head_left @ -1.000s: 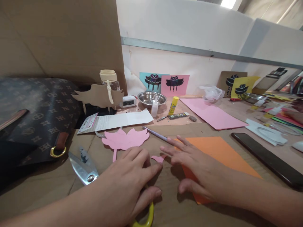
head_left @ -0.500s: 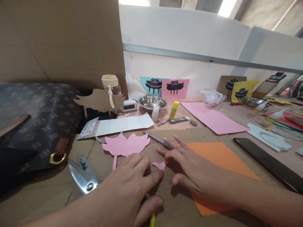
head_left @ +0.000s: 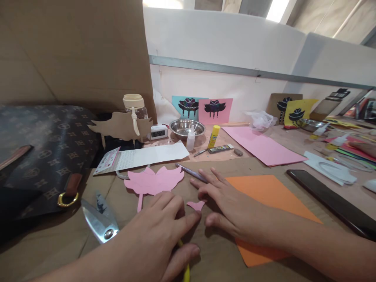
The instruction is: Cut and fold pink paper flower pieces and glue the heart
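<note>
Covering the middle of a pair of scissors (head_left: pixel 102 229), the left hand (head_left: pixel 163 235) hides most of the yellow handles; only a short strip of yellow shows by its thumb, and whether the fingers grip them cannot be told. Its index fingertip touches a small pink paper scrap (head_left: pixel 195 205), overlapping the scrap's lower edge. The two hands are apart, with that scrap between them on the cardboard mat (head_left: pixel 217 258). The right hand (head_left: pixel 235 207) is spread and loose, covering part of an orange paper sheet (head_left: pixel 264 192); its fingers conceal the near end of a purple pen (head_left: pixel 190 172), and contact there is unclear. Left knuckles block part of the lower edge of a lotus-shaped pink cut-out (head_left: pixel 154 180). Both forearms are cut off by the frame, as are the monogrammed handbag (head_left: pixel 38 137) at left and a dark oblong slab (head_left: pixel 331 199) at right, too plain to identify. The print on the glue stick (head_left: pixel 214 138) is too small to read.

Counted: one pair of scissors with blades parted, one pen, one orange sheet, one cut-out, one scrap, one glue stick. Four cards with black motifs stand along the back: turquoise (head_left: pixel 176 102), pink, brown and yellow (head_left: pixel 307 106). Two steel bowls (head_left: pixel 202 128) show, the farther one partly hidden.
</note>
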`<state>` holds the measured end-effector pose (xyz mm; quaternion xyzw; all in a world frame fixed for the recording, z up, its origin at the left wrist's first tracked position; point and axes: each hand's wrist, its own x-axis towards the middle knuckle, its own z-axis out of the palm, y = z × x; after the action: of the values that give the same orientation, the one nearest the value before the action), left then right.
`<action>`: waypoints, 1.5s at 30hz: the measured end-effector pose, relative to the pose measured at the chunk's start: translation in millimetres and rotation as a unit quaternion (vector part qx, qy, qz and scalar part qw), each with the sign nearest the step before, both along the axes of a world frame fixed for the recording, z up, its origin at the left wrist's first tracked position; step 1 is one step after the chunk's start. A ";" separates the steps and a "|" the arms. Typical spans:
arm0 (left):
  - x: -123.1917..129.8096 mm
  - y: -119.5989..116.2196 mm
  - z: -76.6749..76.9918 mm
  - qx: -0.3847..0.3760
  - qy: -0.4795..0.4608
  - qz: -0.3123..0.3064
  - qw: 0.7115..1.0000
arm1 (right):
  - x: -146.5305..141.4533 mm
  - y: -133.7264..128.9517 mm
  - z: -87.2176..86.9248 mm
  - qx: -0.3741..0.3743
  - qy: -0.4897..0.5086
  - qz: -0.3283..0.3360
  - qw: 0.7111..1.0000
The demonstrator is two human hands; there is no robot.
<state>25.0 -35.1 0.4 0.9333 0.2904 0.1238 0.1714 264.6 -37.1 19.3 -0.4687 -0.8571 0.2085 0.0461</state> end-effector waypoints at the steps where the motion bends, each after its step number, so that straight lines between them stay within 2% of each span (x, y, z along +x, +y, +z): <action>1: 0.1 0.0 0.4 0.002 -0.002 -0.002 1.000 | 0.9 0.2 -0.8 0.013 0.002 -0.003 1.000; 5: 0.2 0.1 -1.7 0.017 0.005 -0.004 1.000 | 5.6 -2.4 -4.5 0.002 0.008 0.004 1.000; 8: 0.8 0.2 -3.0 0.028 -0.003 -0.004 1.000 | 8.4 -3.3 -7.2 0.010 0.020 -0.020 1.000; 13: 1.5 -0.4 2.0 0.011 0.032 -0.006 0.999 | 17.5 -3.9 -6.0 0.085 0.060 0.019 0.994; 18: 0.5 -0.2 3.6 0.006 0.029 -0.005 1.000 | 28.6 -11.2 1.1 0.177 0.109 0.004 0.978; 21: 0.6 0.1 3.2 0.008 0.017 -0.007 1.000 | 28.7 -17.5 0.5 0.189 0.116 0.056 0.973; 25: 0.5 -1.4 5.6 0.026 0.030 -0.015 0.999 | 23.5 -21.3 -5.3 0.152 0.092 0.099 0.979; 29: 0.5 -4.5 7.0 0.076 0.044 -0.011 0.996 | 22.2 -18.0 -11.7 0.117 0.089 0.095 0.985; 32: 1.9 -5.4 7.9 0.072 0.059 0.021 0.995 | 23.1 -15.6 -14.2 0.121 0.091 0.100 0.983; 37: 3.8 -4.4 10.5 0.049 0.059 0.035 0.996 | 22.0 -14.6 -12.7 0.170 0.093 0.095 0.977; 42: 2.1 -4.6 9.9 0.099 0.045 0.006 0.994 | 28.0 -9.8 -8.6 0.258 0.109 0.066 0.958; 45: 0.7 -5.5 9.1 0.117 0.044 -0.001 0.992 | 33.0 -7.2 -4.9 0.268 0.101 0.019 0.958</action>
<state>25.8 -40.6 9.5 0.9519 0.2799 0.1153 0.0477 297.6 -44.3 14.4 -0.3998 -0.8810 0.0181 0.2523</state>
